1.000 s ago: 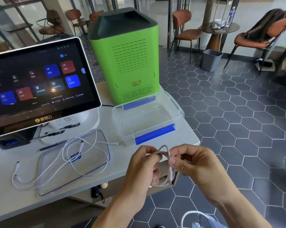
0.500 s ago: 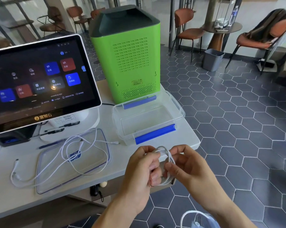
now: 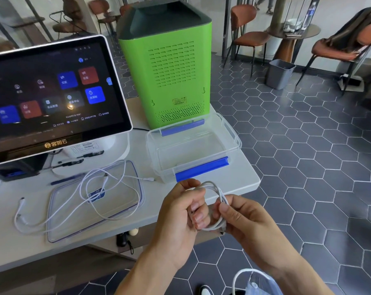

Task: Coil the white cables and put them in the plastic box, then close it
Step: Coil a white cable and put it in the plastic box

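Now that the loop seen a second ago has grown into several turns, the left hand (image 3: 181,209) grips the coiled cable (image 3: 217,193) while the right hand (image 3: 247,218) pinches its side; it looks ready for the empty plastic box (image 3: 193,145) just beyond, while loose cables (image 3: 107,194) lie on the lid (image 3: 73,220).
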